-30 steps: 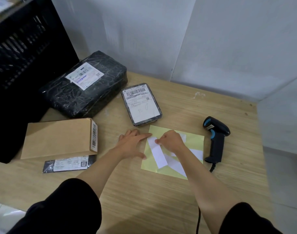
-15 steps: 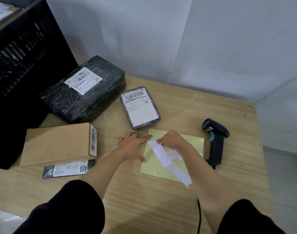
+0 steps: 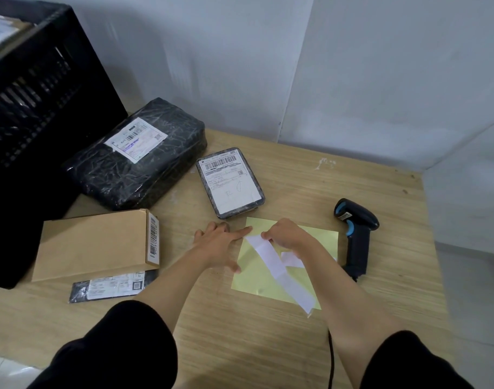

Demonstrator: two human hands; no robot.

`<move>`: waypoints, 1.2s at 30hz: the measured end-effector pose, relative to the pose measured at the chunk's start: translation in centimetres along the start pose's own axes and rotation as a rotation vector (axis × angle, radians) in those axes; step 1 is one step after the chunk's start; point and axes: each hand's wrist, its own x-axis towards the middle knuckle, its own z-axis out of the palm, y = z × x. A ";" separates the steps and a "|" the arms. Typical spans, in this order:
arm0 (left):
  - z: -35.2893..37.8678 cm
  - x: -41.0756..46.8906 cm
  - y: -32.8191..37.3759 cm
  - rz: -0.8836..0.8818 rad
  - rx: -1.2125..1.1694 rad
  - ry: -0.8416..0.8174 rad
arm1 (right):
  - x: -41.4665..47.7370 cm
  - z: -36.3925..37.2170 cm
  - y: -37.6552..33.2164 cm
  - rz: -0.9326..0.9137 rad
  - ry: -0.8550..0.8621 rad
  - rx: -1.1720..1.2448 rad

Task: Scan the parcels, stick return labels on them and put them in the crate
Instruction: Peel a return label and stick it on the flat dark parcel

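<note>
A yellow label sheet point(image 3: 254, 273) lies on the wooden table point(image 3: 254, 332). My left hand point(image 3: 217, 244) lies flat with spread fingers on its left edge. My right hand point(image 3: 288, 234) pinches the top end of a long white label strip point(image 3: 276, 270) that is partly lifted off the sheet. Around them lie a small black parcel with a white shipping label point(image 3: 230, 182), a large black wrapped parcel point(image 3: 139, 153), a brown cardboard box point(image 3: 96, 244) and a thin flat black parcel point(image 3: 112, 286). The black crate point(image 3: 29, 113) stands at the left.
A black barcode scanner with blue trim point(image 3: 356, 234) lies right of the sheet, its cable running down off the table's front. Grey walls close the table at the back and right. The crate holds something pale at its top left.
My right hand has peeled the white strip further off the yellow sheet, so more of it hangs free toward the lower right. My left hand keeps pressing the sheet's edge.
</note>
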 end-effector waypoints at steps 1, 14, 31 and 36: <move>0.0 0.0 0.0 -0.002 0.000 0.000 | 0.0 0.0 0.0 0.002 0.003 0.002; -0.3 -0.2 0.2 -0.009 0.025 -0.021 | -0.4 0.1 0.2 -0.016 0.001 0.076; -0.3 -0.1 0.2 -0.004 0.045 -0.025 | -0.1 0.2 0.7 0.018 0.012 0.141; -0.2 0.0 0.2 -0.002 0.048 -0.030 | -0.1 0.0 0.7 0.013 0.016 0.143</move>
